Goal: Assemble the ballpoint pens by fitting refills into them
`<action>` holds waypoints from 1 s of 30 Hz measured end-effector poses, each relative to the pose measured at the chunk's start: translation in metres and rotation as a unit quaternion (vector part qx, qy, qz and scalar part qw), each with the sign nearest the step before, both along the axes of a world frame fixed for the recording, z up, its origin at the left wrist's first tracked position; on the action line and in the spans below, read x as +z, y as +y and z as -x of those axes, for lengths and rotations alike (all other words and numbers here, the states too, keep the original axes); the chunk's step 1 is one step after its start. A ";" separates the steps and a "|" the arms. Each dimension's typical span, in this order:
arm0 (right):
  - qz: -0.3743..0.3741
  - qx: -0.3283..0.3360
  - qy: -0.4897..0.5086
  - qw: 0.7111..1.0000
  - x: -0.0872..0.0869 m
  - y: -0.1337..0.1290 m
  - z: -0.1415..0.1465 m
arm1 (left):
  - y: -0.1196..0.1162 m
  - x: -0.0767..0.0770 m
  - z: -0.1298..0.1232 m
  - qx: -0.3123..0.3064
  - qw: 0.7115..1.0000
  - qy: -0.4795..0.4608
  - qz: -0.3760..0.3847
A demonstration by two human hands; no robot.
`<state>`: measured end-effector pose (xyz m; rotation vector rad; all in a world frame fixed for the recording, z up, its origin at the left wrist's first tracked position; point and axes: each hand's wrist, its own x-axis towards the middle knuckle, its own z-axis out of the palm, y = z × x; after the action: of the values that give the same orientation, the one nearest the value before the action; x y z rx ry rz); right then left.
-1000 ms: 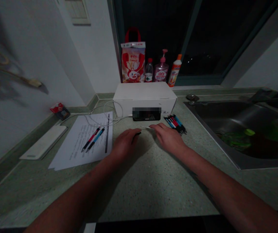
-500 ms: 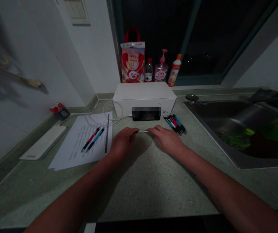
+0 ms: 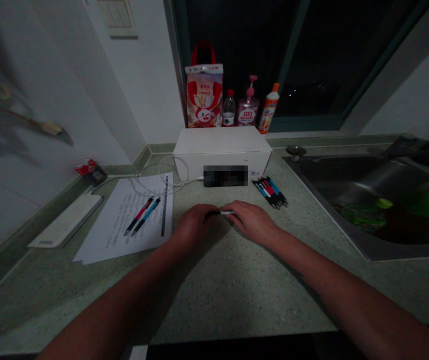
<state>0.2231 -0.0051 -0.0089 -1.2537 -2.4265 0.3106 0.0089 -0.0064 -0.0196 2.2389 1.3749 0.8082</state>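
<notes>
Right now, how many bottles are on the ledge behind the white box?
3, left to right: clear water bottle, pink pump bottle, orange-capped white bottle. The white box could hide more.

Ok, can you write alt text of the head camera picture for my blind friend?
The left hand and right hand hold a slim dark-and-silver pen between them over a speckled green counter. Two pens lie on printed paper to the left, a bunch of pens lies to the right, and a steel sink beyond.
</notes>
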 end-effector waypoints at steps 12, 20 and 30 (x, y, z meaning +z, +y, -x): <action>0.001 -0.003 0.048 0.999 -0.002 0.000 -0.002 | -0.002 0.002 0.000 -0.001 0.999 -0.051 0.000; 0.064 -0.029 0.051 0.996 0.000 -0.004 0.007 | -0.003 0.001 0.000 -0.023 0.998 -0.055 -0.028; 0.059 -0.012 0.065 0.996 0.002 -0.004 0.006 | -0.004 -0.001 -0.001 -0.042 0.994 -0.089 -0.044</action>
<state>0.2170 -0.0090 -0.0065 -1.2681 -2.3112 0.5178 0.0099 -0.0105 -0.0201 2.2130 1.1754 1.0303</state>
